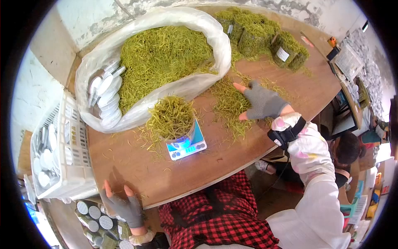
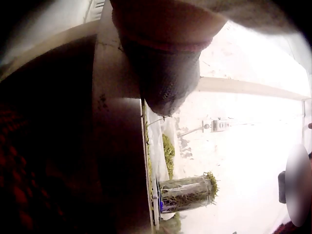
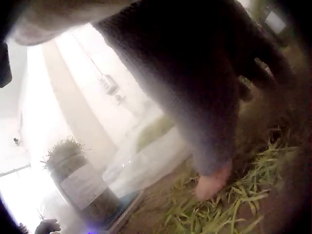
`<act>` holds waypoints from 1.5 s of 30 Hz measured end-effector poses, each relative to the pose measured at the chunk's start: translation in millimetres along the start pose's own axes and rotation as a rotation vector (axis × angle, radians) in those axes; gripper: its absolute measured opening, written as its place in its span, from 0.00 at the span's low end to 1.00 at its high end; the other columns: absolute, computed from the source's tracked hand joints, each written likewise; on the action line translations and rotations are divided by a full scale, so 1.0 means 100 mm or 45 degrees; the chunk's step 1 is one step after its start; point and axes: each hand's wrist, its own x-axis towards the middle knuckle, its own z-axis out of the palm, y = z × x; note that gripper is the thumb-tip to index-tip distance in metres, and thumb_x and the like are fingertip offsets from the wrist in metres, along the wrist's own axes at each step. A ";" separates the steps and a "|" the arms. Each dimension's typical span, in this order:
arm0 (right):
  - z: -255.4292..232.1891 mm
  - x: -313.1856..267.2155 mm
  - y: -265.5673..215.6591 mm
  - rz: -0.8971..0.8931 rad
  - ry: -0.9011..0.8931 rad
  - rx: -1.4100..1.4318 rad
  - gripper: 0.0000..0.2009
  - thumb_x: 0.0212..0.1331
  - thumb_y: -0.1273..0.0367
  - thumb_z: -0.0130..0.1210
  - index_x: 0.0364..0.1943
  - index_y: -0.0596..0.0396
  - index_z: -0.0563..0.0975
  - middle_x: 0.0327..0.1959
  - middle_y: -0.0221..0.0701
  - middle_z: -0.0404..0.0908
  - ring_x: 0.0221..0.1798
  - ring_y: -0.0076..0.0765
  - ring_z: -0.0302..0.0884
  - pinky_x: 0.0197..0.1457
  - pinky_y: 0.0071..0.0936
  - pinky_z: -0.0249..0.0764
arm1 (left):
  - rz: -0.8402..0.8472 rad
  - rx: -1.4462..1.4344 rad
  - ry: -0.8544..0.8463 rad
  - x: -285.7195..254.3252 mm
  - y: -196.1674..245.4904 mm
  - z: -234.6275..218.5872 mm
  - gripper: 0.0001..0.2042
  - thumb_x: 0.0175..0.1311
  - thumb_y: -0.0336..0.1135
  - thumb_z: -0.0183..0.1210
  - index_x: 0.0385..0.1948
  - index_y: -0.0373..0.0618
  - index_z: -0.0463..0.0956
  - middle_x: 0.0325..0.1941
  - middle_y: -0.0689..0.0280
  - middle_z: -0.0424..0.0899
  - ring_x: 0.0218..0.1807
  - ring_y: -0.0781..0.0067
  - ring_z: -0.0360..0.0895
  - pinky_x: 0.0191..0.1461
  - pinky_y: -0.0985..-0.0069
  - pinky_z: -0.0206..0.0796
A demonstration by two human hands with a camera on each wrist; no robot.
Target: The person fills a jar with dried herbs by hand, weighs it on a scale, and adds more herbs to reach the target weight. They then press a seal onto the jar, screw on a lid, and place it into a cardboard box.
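Observation:
My right hand (image 1: pixel 265 101), in a grey fingerless glove, spreads its fingers over a loose patch of dried green strands (image 1: pixel 226 106) on the table. Its bare thumb tip (image 3: pixel 214 183) is down at the strands in the right wrist view. Left of it, a clear jar (image 2: pixel 187 195) heaped with the same strands stands on a small digital scale (image 1: pixel 192 149) with a lit blue display. A white label (image 3: pixel 83 185) shows on the jar's side. By the table's near left edge hovers my gloved left hand (image 1: pixel 126 207), fingers apart and holding nothing.
Behind the scale, a big plastic bag (image 1: pixel 222 45) holds a pile of strands (image 1: pixel 166 58) and stacked round lids (image 1: pixel 108 97). Several filled jars (image 1: pixel 284 54) line the back. A white basket (image 1: pixel 74 166) stands left, above capped jars (image 1: pixel 95 212). Another person (image 1: pixel 348 147) is at the right.

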 end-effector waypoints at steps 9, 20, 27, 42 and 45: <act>0.28 0.25 0.25 -0.181 0.231 0.203 0.24 0.55 0.61 0.72 0.57 0.50 0.82 0.50 0.45 0.83 0.57 0.55 0.81 0.62 0.45 0.75 | 0.087 0.064 -0.039 0.06 0.00 -0.06 0.31 0.71 0.38 0.63 0.71 0.35 0.63 0.67 0.46 0.70 0.69 0.45 0.69 0.74 0.54 0.59; -0.12 0.15 -0.45 -0.330 0.975 1.303 0.14 0.60 0.69 0.73 0.49 0.54 0.86 0.36 0.28 0.88 0.35 0.22 0.81 0.40 0.24 0.78 | 0.489 -0.665 -0.243 0.96 1.37 0.24 0.51 0.54 0.36 0.79 0.78 0.36 0.52 0.71 0.49 0.65 0.71 0.50 0.68 0.76 0.58 0.59; 0.05 0.05 -1.48 -0.816 0.926 1.492 0.14 0.59 0.69 0.74 0.48 0.53 0.87 0.42 0.32 0.87 0.44 0.30 0.84 0.48 0.30 0.80 | 0.295 -1.130 -0.221 0.92 1.69 0.80 0.61 0.48 0.28 0.81 0.81 0.38 0.41 0.68 0.48 0.69 0.70 0.53 0.70 0.71 0.58 0.66; -0.17 -0.34 -1.40 -0.793 0.843 0.542 0.15 0.58 0.63 0.69 0.49 0.49 0.86 0.45 0.42 0.82 0.49 0.56 0.78 0.53 0.49 0.74 | 0.495 -0.698 -0.193 0.97 1.67 0.62 0.45 0.54 0.38 0.77 0.73 0.39 0.61 0.67 0.40 0.69 0.69 0.30 0.67 0.67 0.50 0.69; -0.26 -0.35 -1.47 -0.832 0.972 0.349 0.11 0.61 0.64 0.66 0.45 0.50 0.87 0.51 0.46 0.83 0.54 0.59 0.78 0.59 0.50 0.74 | 0.507 -0.702 -0.181 0.97 1.65 0.66 0.44 0.53 0.39 0.77 0.73 0.41 0.63 0.67 0.39 0.68 0.68 0.30 0.68 0.67 0.49 0.69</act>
